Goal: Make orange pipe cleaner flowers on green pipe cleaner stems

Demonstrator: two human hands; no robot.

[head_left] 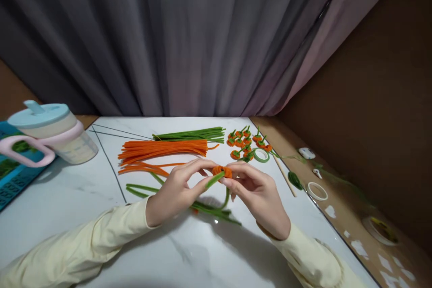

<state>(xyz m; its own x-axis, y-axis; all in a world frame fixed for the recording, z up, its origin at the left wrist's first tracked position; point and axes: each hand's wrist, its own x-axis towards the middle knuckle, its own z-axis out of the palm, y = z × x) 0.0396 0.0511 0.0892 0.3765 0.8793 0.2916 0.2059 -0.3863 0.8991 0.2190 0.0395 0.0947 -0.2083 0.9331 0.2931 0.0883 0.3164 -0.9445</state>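
Both hands meet above the white marble table [67,198]. My left hand [177,191] and my right hand [258,193] pinch a small orange pipe-cleaner pumpkin [222,171] between their fingertips. A green pipe-cleaner stem [214,181] sticks out of it toward my left fingers and curls down below the hands. Under the hands lie loose green pipe cleaners [212,211]. Both sleeves are pale yellow.
Behind the hands lie a bundle of orange pipe cleaners [162,148], a bundle of green ones [191,135], and several finished little pumpkins [246,141]. A green tape roll [261,155] and a wooden stick [285,175] lie right. A lidded cup [50,132] stands left. Curtain behind.
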